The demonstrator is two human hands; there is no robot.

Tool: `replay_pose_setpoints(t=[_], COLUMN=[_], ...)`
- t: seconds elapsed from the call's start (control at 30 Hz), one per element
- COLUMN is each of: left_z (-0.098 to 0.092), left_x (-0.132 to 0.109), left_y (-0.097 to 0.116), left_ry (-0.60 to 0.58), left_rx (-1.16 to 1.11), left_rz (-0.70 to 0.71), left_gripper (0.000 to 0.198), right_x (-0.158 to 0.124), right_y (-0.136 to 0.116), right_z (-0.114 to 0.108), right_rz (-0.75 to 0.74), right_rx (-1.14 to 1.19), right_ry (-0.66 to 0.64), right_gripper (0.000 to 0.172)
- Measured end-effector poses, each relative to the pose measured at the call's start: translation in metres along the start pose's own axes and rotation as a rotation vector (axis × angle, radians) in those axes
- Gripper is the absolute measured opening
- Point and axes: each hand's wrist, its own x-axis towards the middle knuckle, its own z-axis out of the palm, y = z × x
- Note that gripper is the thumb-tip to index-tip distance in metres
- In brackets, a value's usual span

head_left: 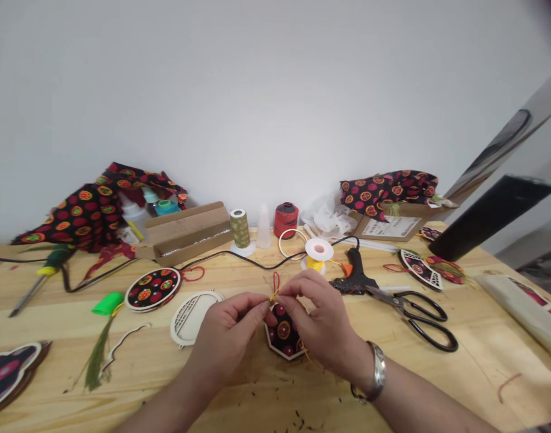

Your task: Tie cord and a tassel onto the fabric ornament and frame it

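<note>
Both hands meet over a hexagonal ornament (284, 337) with a pale rim and dark patterned fabric, lying on the table. My left hand (234, 322) pinches a yellow cord (272, 297) at the ornament's top. From the other side my right hand (318, 313) is closed on the same cord, its fingertips almost touching the left ones. A red loop (276, 280) rises just beyond the fingertips. The cord's loose end hangs below my right hand, beside the ornament. My fingers partly cover the ornament's upper part.
Scissors (408, 310) and a glue gun (354, 273) lie to the right. A yellow thread spool (319, 249) stands behind my hands. Leftward are a pale round frame (189, 319), a round fabric ornament (153, 290), a green tassel (97, 358) and a screwdriver (36, 282).
</note>
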Motion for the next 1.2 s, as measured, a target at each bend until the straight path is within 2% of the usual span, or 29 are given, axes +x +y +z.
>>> replay_pose_setpoints(t=[0.13,0.4,0.73,0.97,1.2], left_z=[-0.0015,0.0004,-0.0008,-0.0008,-0.0025], left_x=[-0.0002,-0.0002,-0.0017,-0.0013,0.0002], left_y=[0.0001,0.0056,-0.0015,-0.0024,-0.0008], left_ry=[0.019,0.054,0.075,0.048,0.005], left_rx=[0.046,0.134,0.261,0.241,0.15], left_rz=[0.019,0.141,0.2,0.211,0.157], left_gripper=[0.016,0.016,0.014,0.016,0.016], right_x=[-0.0024,-0.0031,-0.0033,-0.0025,0.0001], right_y=[0.0011,0.0041,0.0018,0.0031,0.003], right_z=[0.0026,0.0036,0.0018,0.002,0.0014], right_rz=[-0.066,-0.136,-0.215,-0.166,0.076], right_rx=[-0.11,-0.195,-0.298,-0.227,-0.032], right_ry=[-0.053,-0.044,-0.1,-0.094,-0.134], right_gripper=[0.011,0.011,0.014,0.015,0.013])
